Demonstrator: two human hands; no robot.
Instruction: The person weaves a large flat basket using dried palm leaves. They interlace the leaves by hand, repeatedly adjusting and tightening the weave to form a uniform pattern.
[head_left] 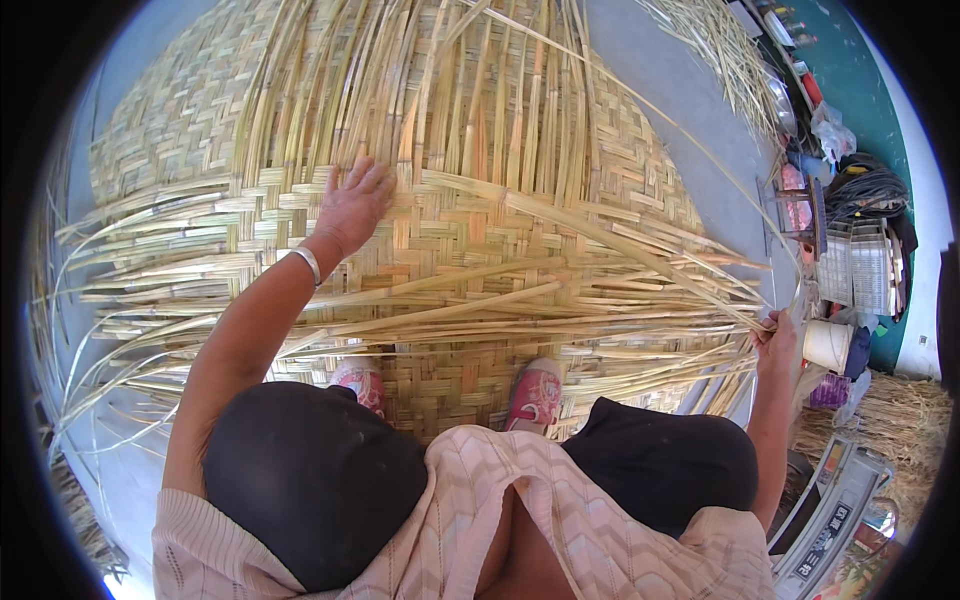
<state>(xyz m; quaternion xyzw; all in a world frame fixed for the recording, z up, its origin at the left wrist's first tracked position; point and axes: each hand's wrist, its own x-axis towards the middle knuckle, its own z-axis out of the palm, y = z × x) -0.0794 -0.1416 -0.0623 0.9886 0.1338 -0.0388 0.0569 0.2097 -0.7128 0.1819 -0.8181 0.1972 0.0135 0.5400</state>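
A large woven mat of split pale reed strips spreads over the floor below me. My left hand, with a silver bracelet at its wrist, lies with fingers stretched out on the weave, where upright strips meet the crosswise ones. Far to the right, my right hand pinches the end of a long, wide reed strip, which slants up and left to the middle of the mat. Loose crosswise strips lie in a band between my hands and my feet.
My pink shoes stand on the mat's near part. A bundle of loose strips lies at the upper right. Along the right wall are a white bucket, a coil of black cable, dry straw and a vehicle's front panel.
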